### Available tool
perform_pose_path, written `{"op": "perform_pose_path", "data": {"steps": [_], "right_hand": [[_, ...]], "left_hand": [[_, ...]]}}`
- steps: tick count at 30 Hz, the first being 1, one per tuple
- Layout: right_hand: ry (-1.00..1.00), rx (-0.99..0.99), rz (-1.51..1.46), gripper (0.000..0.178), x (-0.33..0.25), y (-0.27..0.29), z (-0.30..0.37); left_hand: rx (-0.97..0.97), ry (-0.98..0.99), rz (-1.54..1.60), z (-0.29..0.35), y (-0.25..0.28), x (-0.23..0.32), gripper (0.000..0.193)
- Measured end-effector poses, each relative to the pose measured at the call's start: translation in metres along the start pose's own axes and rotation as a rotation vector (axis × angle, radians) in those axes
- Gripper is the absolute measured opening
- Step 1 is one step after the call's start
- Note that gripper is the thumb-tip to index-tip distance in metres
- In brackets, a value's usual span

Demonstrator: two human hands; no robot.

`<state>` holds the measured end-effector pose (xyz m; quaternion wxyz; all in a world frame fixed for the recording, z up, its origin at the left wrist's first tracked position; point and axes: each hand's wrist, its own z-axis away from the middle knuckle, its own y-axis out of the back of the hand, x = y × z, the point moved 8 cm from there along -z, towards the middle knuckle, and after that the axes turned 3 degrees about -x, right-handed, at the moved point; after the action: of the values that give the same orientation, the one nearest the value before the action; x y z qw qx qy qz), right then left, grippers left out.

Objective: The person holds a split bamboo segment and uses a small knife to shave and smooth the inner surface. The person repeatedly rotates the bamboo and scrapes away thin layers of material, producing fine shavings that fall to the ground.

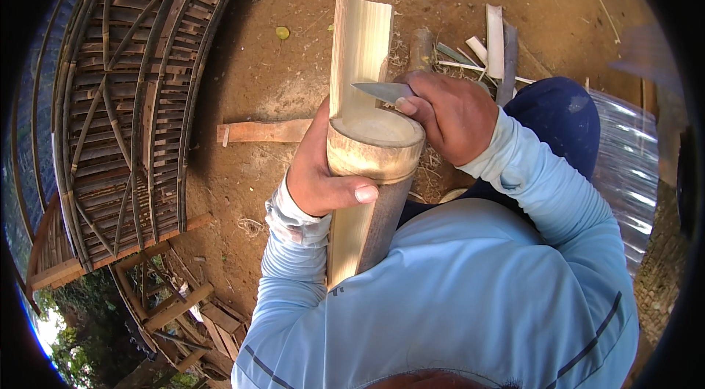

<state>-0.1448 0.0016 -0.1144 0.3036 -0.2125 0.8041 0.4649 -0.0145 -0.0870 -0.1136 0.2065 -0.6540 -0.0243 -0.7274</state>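
Note:
A thick bamboo section stands tilted in front of my chest, its near end against my light blue shirt. Its far part is a cut-open pale trough; a pale round node face shows where the trough meets the darker tube. My left hand wraps the bamboo from the left, thumb across the front below the node. In my right hand is a knife, its pointed blade aimed left across the trough just above the node face. I cannot tell whether the blade touches the bamboo.
Split bamboo pieces and shavings lie on the dirt ground beyond my right hand. A flat wooden strip lies left of the bamboo. A slatted bamboo structure fills the left; a clear corrugated sheet is at right.

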Motion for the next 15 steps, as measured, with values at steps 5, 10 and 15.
{"op": "perform_pose_path", "data": {"steps": [5,10,15], "right_hand": [[-0.012,0.048,0.046,0.032,0.0011,-0.0005,0.0014],[-0.003,0.061,0.096,0.034,0.0034,0.0007,-0.0024],[0.037,0.081,0.115,0.035,0.0037,0.0019,-0.0057]], "left_hand": [[-0.007,-0.003,-0.014,0.0000,-0.0003,0.0001,0.116],[-0.006,-0.002,-0.025,0.0005,0.0001,-0.0001,0.117],[-0.008,-0.007,-0.044,0.0011,0.0020,-0.0003,0.118]]}}
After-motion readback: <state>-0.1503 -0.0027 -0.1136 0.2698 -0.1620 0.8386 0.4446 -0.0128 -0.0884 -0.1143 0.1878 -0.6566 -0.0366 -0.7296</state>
